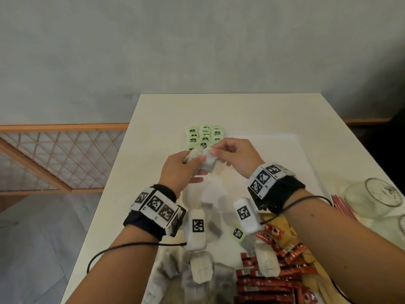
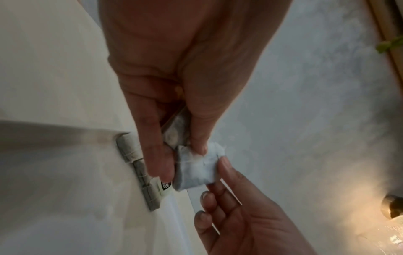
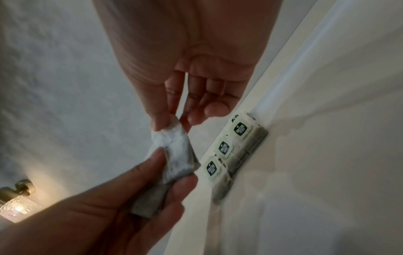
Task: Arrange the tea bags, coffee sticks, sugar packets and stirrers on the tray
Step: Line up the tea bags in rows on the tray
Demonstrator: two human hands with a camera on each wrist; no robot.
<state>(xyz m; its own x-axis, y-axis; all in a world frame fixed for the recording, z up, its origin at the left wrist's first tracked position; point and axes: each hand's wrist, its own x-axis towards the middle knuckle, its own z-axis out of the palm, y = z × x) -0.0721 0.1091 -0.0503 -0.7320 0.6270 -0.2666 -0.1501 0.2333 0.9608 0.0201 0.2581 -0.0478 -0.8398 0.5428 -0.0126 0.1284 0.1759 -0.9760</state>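
Now | both hands (image 1: pixel 235 155) pinch tea bag (image 1: pixel 207 162) | above tray (image 1: pixel 306 163)

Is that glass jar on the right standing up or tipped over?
Tipped over. The glass jar lies on its side on the table, its round mouth facing the camera.

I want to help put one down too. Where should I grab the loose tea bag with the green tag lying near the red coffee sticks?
Probably pinch the green tag from above: it lies flat and apart from the red coffee sticks, so nothing else gets knocked.
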